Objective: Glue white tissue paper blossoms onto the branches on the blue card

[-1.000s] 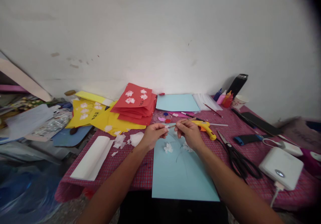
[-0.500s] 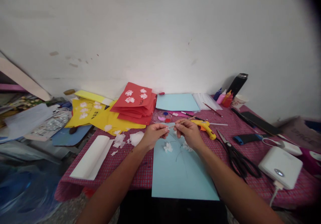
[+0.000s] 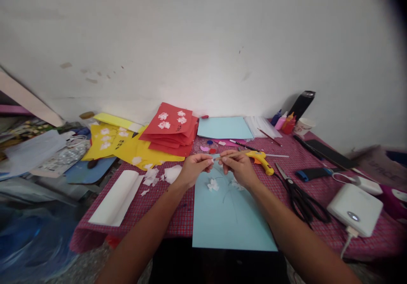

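Observation:
My left hand has its fingertips pinched on a small bit of white paper, mostly hidden by the fingers. In my right hand a thin brown stick is gripped, its tip pointing left at the white bit. Both hands hover over the top of a light blue sheet marked with faint curved lines. A crumpled white paper flower lies on the sheet, and a second flower is partly covered by my right wrist.
A yellow glue gun and black scissors lie right of the sheet. Folded white paper and torn white scraps are left. Red cards and yellow cards stand behind. A white power bank sits far right.
The brown stick has shifted slightly in my right fingers. Both hands stay nearly in place; the view has moved a little.

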A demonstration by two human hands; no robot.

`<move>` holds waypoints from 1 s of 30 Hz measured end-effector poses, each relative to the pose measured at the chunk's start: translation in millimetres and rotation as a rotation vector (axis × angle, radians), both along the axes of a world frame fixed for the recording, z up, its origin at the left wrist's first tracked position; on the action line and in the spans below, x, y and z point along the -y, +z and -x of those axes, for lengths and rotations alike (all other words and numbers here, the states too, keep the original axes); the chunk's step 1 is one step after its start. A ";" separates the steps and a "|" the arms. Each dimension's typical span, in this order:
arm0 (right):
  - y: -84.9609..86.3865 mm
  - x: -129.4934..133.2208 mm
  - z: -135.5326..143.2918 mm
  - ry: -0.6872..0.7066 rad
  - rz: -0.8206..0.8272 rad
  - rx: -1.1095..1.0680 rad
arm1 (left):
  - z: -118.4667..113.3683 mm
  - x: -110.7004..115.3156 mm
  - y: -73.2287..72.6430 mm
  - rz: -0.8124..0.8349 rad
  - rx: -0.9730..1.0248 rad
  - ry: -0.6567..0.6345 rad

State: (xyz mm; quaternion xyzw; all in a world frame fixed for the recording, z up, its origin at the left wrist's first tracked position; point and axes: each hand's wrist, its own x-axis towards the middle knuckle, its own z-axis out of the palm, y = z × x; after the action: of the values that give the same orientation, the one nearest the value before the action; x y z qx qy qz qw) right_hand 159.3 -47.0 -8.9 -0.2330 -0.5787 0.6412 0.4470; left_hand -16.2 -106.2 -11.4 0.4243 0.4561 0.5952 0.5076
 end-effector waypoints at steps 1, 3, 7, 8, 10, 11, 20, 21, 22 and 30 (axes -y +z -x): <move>1.1 0.1 0.3 -0.013 -0.003 0.011 | 0.0 0.0 0.4 -0.008 0.003 0.007; 3.4 0.6 0.9 -0.043 -0.025 0.048 | 0.0 -0.1 0.6 -0.023 0.004 0.007; 6.0 2.0 1.2 -0.068 -0.053 0.074 | 0.3 -0.5 -0.3 -0.038 -0.020 0.007; 6.1 2.3 1.1 -0.060 -0.045 0.062 | 0.5 -0.5 -0.4 -0.040 -0.026 0.007; 5.7 2.6 0.7 -0.048 -0.034 0.042 | 0.7 -0.3 -0.2 -0.045 -0.030 0.009; 5.4 2.6 0.5 -0.046 -0.032 0.036 | 0.8 -0.1 0.0 -0.046 -0.029 0.011; 2.8 1.4 0.7 -0.053 -0.057 0.043 | 1.8 0.4 0.9 -0.015 0.017 0.003; 2.3 1.1 0.9 -0.061 -0.064 0.052 | 1.8 0.7 1.3 -0.011 0.018 0.004; 1.8 0.9 1.1 -0.072 -0.072 0.061 | 1.8 1.0 1.9 -0.006 0.012 0.006; 1.4 1.6 1.0 -0.084 -0.086 0.101 | 4.8 0.5 1.8 -0.001 -0.049 0.019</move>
State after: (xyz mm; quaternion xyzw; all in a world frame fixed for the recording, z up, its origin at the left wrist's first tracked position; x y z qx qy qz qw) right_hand 158.3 -48.6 -7.5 -0.2699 -0.6172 0.5837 0.4533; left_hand -21.0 -106.7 -9.6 0.4344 0.4721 0.5897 0.4905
